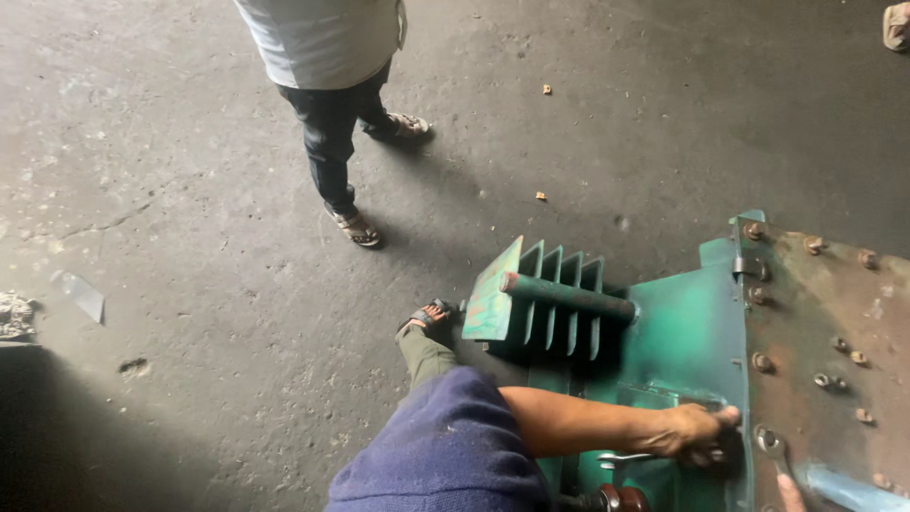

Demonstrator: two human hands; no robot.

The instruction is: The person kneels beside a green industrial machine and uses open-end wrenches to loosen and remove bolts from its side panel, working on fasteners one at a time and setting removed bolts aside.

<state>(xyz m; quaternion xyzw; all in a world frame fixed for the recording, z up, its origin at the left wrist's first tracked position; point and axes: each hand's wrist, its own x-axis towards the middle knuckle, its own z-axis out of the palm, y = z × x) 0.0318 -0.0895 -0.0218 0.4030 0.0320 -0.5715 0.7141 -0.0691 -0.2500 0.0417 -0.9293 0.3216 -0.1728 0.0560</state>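
A green metal tank (678,346) with cooling fins (555,299) lies on the concrete floor. Its rusty brown lid plate (834,322) is held on by several bolts along the rim. My left hand (697,431), on a bare forearm below a blue sleeve, reaches across the tank and curls its fingers around a dark part just under the lid's rim. Of my right hand (787,491) only a fingertip shows at the bottom edge. It lies beside a ring spanner (770,446) that sits on a rim bolt. Its grip is hidden.
Another person (332,85) in a white shirt, dark trousers and sandals stands on the floor at the top. My sandalled foot (431,318) rests next to the fins. A scrap of plastic (81,294) and rubble (14,315) lie at the left. A light-blue piece (848,488) lies on the lid.
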